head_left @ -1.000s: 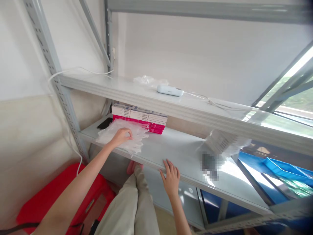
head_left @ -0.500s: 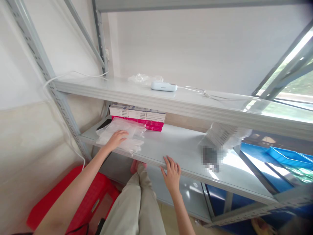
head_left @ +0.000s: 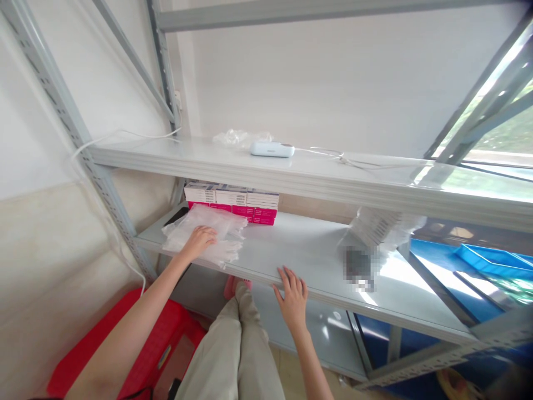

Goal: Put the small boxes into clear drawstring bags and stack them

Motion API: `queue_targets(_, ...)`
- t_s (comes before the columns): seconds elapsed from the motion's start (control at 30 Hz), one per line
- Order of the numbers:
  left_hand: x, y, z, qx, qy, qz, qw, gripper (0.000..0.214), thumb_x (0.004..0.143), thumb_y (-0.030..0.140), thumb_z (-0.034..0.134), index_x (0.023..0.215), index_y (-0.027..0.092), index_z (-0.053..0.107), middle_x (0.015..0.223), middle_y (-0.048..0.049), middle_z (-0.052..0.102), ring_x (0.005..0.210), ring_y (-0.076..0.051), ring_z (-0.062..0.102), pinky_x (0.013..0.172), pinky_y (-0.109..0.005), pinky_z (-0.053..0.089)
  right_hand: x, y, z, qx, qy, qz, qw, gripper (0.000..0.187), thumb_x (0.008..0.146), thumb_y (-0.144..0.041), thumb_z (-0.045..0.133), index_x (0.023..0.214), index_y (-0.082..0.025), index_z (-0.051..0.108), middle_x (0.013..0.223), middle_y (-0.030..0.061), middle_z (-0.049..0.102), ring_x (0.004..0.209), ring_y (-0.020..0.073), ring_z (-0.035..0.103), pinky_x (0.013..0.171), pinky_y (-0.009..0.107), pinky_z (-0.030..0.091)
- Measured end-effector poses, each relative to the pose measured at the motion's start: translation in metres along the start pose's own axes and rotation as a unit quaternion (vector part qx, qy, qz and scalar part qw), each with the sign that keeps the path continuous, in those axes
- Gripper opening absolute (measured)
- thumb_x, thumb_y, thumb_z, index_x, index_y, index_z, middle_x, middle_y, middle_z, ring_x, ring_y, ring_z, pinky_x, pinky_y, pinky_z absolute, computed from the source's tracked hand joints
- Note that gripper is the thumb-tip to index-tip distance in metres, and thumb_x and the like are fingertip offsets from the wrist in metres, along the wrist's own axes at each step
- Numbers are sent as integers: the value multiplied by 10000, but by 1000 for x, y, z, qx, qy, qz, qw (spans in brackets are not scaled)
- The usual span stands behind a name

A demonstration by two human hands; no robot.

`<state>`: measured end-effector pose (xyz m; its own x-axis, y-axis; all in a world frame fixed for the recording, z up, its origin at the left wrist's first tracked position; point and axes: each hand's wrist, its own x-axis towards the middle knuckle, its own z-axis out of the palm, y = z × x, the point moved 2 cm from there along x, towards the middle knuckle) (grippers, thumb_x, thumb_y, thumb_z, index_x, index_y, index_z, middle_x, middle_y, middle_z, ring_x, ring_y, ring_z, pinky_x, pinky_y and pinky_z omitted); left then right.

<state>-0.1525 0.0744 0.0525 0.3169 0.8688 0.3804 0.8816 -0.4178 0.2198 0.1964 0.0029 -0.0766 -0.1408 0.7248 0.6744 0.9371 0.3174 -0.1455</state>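
L hand (head_left: 200, 241) on plastic bags (head_left: 225, 221), nr L end of shelf (head_left: 308, 239), front edge; can't tell if gripping. R hand (head_left: 293, 295), fingers apart, at front edge, approx. mid. Boxes (head_left: 233, 200) already stacked behind bags; bags lie loose, none lifted off.

Lower shelf (head_left: 308, 241): grey, glossy. Toward left end, bags (head_left: 229, 225), clear, in loose layered pile. Boxes (head_left: 233, 199) just behind, stacked in row, white over magenta. Dark flat thing (head_left: 176, 215) just beside bags, partly hidden. Filled packet (head_left: 370, 226) toward right end. Upper shelf (head_left: 191, 157): pale device (head_left: 272, 149), cable (head_left: 358, 162) trailing right, crumpled plastic (head_left: 241, 138) just behind device.
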Motion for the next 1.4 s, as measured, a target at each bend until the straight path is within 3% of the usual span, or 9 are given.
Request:
queue_targets(0.3,29,48,-54,-201,293,-84,931,326,925,393,402,865,169,631,896,-67,686,881,-212,605,838,-314,455,10,-5,-19,120,24,54,991,362,933,-348,423,1260,-225,520,1227,98,601,1137,240,526,993,449,335)
queue_targets(0.43,36,114,-70,-302,229,5,926,351,939,420,383,847,173,615,878,-53,677,886,-205,606,845,-306,453,30,-13,-70,170,160,58,971,334,923,-271,426,1235,-181,502,1207,144,574,1124,245,531,929,429,420)
queue_targets(0.57,33,173,-56,-334,99,138,927,361,959,376,363,783,182,612,931,-67,677,924,-204,596,922,-337,412,57,-25,-130,33,278,-47,959,353,880,-177,507,1225,-240,544,1224,117,575,1181,254,500,986,438,384)
queue_targets(0.7,27,193,-26,-315,59,156,934,353,958,323,357,751,184,606,978,-81,644,971,-208,560,970,-362,369,87,-20,-152,-58,150,-169,972,450,918,-121,422,1334,-278,490,1334,47,546,1294,200,407,1108,411,259)
queue_targets(0.87,16,190,6,-304,60,138,941,380,962,376,327,762,190,592,1051,-92,547,1049,-219,493,1005,-364,355,110,-6,-144,-71,27,-243,967,493,939,-72,321,1408,-199,403,1424,57,466,1370,188,302,1144,440,199)
queue_targets(1.07,7,168,25,-302,88,112,943,433,969,454,263,794,192,560,1049,-90,496,1032,-210,494,987,-343,382,111,-2,-120,-42,-20,-260,964,349,938,-83,398,1208,-181,596,1131,67,660,1080,194,535,1022,395,323)
queue_targets(1.17,7,148,24,-262,157,74,949,390,976,416,260,860,202,565,1077,-92,500,1070,-212,494,1004,-369,381,106,1,-111,-66,-72,-229,969,303,923,-80,440,1127,-187,636,1000,72,681,879,184,560,812,329,392)
queue_targets(1.3,-13,147,14,-181,382,39,906,219,953,317,363,1074,204,506,1167,-131,477,1186,-239,448,1029,-452,366,102,2,-107,-97,-131,-177,971,198,936,-163,472,911,-180,667,858,74,665,830,187,556,662,297,356)
queue_targets(1.4,-38,180,19,-76,398,205,891,200,920,227,420,1106,233,495,1182,-120,531,1149,-221,502,1005,-448,392,101,1,-106,-105,-153,-159,970,181,942,-237,488,854,-181,636,838,67,653,828,193,572,629,291,346)
